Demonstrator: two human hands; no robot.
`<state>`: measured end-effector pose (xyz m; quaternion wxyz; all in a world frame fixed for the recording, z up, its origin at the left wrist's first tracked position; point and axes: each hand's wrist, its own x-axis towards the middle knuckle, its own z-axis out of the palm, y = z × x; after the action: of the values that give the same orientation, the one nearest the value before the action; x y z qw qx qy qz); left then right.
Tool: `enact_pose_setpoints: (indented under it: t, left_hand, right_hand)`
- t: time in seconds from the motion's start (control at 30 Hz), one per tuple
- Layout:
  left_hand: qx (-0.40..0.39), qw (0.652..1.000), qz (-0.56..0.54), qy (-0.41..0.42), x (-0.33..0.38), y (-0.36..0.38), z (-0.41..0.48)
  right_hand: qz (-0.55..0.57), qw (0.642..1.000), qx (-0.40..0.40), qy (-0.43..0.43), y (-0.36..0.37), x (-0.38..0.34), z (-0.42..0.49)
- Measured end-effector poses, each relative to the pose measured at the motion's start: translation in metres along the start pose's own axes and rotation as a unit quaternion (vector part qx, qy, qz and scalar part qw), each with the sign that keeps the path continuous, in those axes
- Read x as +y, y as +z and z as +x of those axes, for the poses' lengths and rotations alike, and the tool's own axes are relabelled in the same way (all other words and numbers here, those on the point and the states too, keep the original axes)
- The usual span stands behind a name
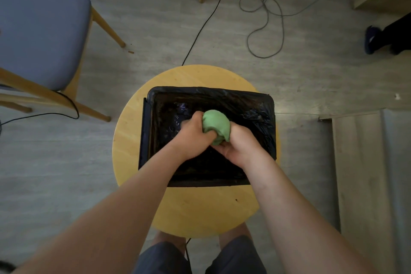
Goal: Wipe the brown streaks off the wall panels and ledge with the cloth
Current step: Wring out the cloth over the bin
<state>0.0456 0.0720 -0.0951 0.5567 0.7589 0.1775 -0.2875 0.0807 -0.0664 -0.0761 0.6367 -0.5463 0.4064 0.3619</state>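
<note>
both hands [195,134] grip green cloth [216,125] over bin [262,104].

A round, pale wooden worktop [200,213] stands on a grey plank floor [155,35]. A black rectangular tub [211,90] lined with black plastic sits on its 12 o'clock half. Also on the floor are a blue-seated chair [40,28] at 10 o'clock and a looped grey cable [282,15] at 1 o'clock.

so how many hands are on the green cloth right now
2. The left hand grips the green cloth on its left side; the right hand grips it from the right and underneath. Both are over the black-lined bin on the round wooden stool.
</note>
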Motion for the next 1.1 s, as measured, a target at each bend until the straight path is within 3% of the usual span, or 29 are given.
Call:
enact_pose_setpoints:
  t: [0.2, 0.33, 0.57, 0.83, 1.0, 1.1]
  left_hand:
    - [-0.137, 0.981, 0.119, 0.075, 0.012, -0.027, 0.003]
    - [-0.141, 0.951, 0.264, 0.077, 0.032, -0.021, 0.015]
    - [-0.165, 0.965, 0.184, 0.09, 0.045, -0.033, 0.023]
    - [-0.246, 0.887, 0.363, 0.146, 0.046, -0.027, 0.018]
    - [-0.209, 0.834, 0.48, 0.175, 0.051, -0.02, 0.027]
    - [-0.171, 0.806, 0.541, 0.168, 0.061, -0.02, 0.023]
  right_hand:
    - [-0.088, 0.995, -0.011, -0.038, -0.01, -0.015, -0.001]
    - [-0.079, 0.99, -0.115, 0.022, -0.016, -0.027, -0.007]
    - [-0.164, 0.943, -0.277, 0.082, -0.038, -0.049, -0.007]
    - [-0.3, 0.88, -0.347, 0.123, -0.033, -0.061, 0.001]
    - [-0.482, 0.828, -0.277, 0.078, -0.019, -0.058, -0.001]
    - [-0.637, 0.748, -0.185, -0.025, -0.011, -0.053, -0.001]
